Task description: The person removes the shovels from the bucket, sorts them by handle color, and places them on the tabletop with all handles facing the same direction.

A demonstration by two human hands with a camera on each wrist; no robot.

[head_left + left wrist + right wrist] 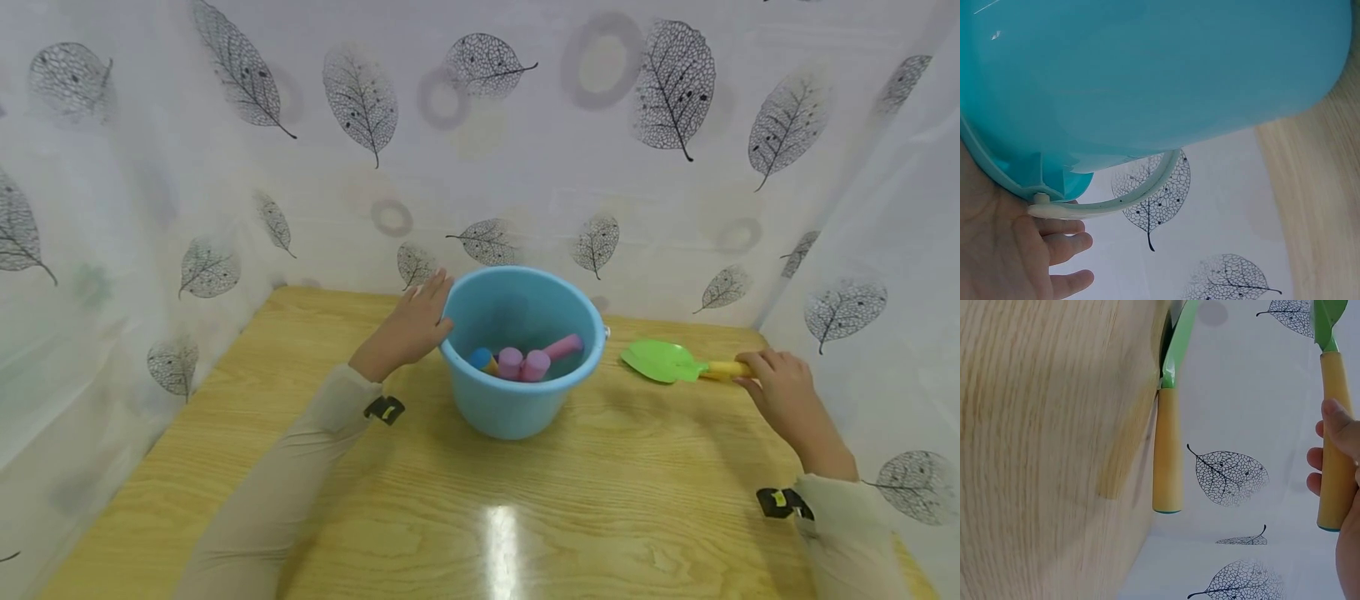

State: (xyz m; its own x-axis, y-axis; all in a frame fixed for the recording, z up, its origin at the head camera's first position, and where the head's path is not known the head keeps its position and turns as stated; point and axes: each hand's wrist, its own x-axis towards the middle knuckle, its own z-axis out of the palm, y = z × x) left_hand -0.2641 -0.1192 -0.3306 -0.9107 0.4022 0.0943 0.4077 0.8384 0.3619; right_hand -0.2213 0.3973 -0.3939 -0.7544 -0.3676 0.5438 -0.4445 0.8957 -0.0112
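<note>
A light blue bucket point(506, 412) stands upright on the table. My left hand point(408, 325) rests at its left rim, fingers extended along the outside. In the left wrist view the palm lies by the rim, near the white bucket handle point(1116, 203). My right hand point(1344, 447) grips the yellow handle of a green toy shovel point(1335, 487), raised off the table to the right of the bucket. A second green shovel point(1167, 450) with the same yellow handle lies on the table; the held one mostly hides it in the head view.
Inside the bucket are several pink handle-like pieces point(536, 365) and a blue-ended yellow one point(482, 360). The wooden table point(420, 533) is bounded at the back and sides by a leaf-patterned curtain point(540, 192). Each wrist wears a small black camera.
</note>
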